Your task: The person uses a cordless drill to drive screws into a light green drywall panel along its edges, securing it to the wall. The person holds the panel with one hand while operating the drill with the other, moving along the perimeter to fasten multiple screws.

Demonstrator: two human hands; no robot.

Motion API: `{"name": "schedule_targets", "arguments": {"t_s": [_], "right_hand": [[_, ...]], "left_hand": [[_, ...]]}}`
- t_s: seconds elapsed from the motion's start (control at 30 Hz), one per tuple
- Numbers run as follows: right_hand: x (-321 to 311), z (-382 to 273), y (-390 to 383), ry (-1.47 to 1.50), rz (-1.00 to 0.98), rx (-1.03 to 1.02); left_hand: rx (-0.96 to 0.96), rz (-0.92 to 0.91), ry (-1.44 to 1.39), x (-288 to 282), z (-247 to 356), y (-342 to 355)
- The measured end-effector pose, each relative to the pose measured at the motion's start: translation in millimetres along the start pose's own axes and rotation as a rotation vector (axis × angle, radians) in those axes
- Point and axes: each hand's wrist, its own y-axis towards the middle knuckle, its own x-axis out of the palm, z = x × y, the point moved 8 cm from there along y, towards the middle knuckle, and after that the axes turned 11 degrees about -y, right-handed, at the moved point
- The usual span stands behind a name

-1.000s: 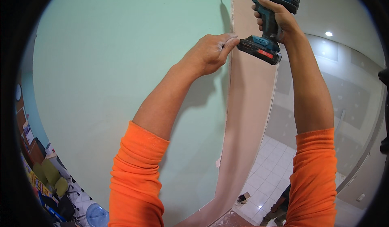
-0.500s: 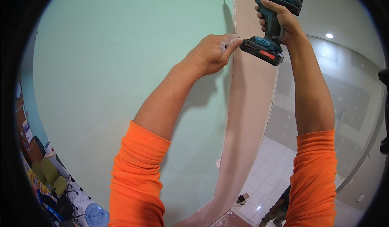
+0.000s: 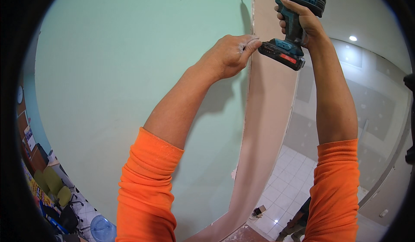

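My right hand [image 3: 302, 21] is wrapped round the grip of a teal and black cordless drill [image 3: 283, 43] at the top of the view. Its chuck points left, and a thin bit reaches over the green wall face [image 3: 142, 69] near its upper corner. Small dark spots show on the wall by the bit tip. My left hand [image 3: 231, 56] is closed, thumb pressed to the fingers, beside the wall's raw vertical edge. The thumb tip lies next to the drill's battery; whether they touch, or what the fingers hold, cannot be made out.
A pale pinkish panel [image 3: 268, 95] forms the opening's side. Beyond it are a tiled floor [image 3: 285, 173], grey boarding and part of a person [image 3: 298, 220] low down. At lower left stand green chairs [image 3: 54, 181] and a blue water bottle [image 3: 103, 229].
The drill, both hands and the upper wall edge sit slightly farther right in the picture. Both hands keep the same hold.
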Motion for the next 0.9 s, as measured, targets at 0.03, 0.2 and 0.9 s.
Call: {"name": "schedule_targets", "arguments": {"t_s": [0.03,0.2,0.9], "right_hand": [[0.8,0.6,0.9,0.011,-0.01,0.005],[-1.3,1.4,0.8,-0.004,0.006,-0.005],[1.2,-4.9,-1.9,-0.026,0.019,-0.003]], "left_hand": [[0.012,-0.001,-0.005,-0.2,0.4,0.3],[0.033,-0.002,-0.021,-0.7,-0.2,0.6],[0.035,0.003,-0.046,-2.1,3.2,-1.9]]}}
